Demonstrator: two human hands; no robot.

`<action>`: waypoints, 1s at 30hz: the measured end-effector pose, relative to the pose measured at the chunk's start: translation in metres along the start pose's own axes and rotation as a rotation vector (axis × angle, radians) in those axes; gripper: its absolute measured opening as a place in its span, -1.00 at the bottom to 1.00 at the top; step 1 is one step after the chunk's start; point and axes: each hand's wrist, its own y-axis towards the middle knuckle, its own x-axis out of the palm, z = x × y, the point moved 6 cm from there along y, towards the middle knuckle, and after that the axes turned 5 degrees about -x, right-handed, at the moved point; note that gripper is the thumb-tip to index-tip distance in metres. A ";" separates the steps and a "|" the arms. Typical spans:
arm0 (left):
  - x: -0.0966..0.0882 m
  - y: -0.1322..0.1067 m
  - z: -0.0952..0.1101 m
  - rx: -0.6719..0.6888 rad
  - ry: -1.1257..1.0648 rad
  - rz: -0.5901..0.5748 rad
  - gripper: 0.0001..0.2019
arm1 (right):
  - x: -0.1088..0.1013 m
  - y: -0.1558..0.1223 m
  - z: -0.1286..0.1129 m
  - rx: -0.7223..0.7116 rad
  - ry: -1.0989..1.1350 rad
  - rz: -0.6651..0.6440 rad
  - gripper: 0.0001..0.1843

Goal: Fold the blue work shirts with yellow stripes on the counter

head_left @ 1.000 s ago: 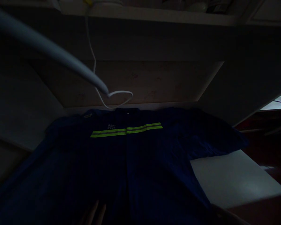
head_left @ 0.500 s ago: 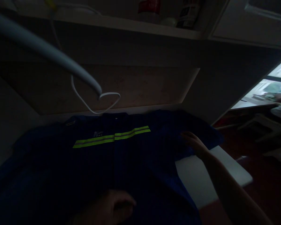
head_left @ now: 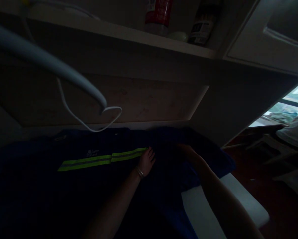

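Observation:
A dark blue work jacket (head_left: 94, 186) with a yellow-green reflective stripe (head_left: 101, 160) lies spread on a white board (head_left: 213, 209). My left hand (head_left: 147, 161) rests flat on the jacket at the right end of the stripe, fingers stretched out, a bracelet on the wrist. My right hand (head_left: 190, 153) lies on the jacket's right shoulder and sleeve area; the dim light hides its fingers. A pale hose (head_left: 46, 63) with a white cord (head_left: 89, 126) hangs above the collar.
A shelf (head_left: 139, 33) overhead carries a red can (head_left: 158, 15) and a dark bottle (head_left: 203, 23). A cupboard door (head_left: 263, 43) is at the upper right. A bright window (head_left: 290, 103) and dark floor lie to the right. The scene is very dim.
My left hand moved from the jacket's lower hem up to the stripe's right end. My right hand slid left along the shoulder. The view tilted upward and to the right.

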 end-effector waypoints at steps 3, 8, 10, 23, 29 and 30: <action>-0.006 0.002 -0.004 -0.016 -0.020 -0.010 -0.58 | 0.013 0.000 -0.013 -0.010 -0.005 -0.043 -0.76; -0.007 -0.003 -0.003 -0.004 -0.038 0.010 -0.62 | 0.037 -0.010 -0.053 -0.263 -0.259 -0.020 -0.76; -0.006 -0.006 0.001 0.010 -0.049 0.010 -0.65 | 0.058 -0.025 -0.077 -0.482 -0.468 -0.029 -0.81; -0.061 -0.018 0.049 0.182 0.118 0.170 -0.68 | 0.177 -0.099 -0.109 -0.812 -0.676 -0.463 -0.66; -0.086 -0.015 0.048 0.195 0.270 0.319 -0.74 | 0.181 -0.089 -0.035 -0.801 -1.053 -0.322 -0.42; -0.085 -0.015 0.048 0.202 0.292 0.316 -0.75 | 0.183 -0.090 -0.024 -0.785 -1.074 -0.335 -0.41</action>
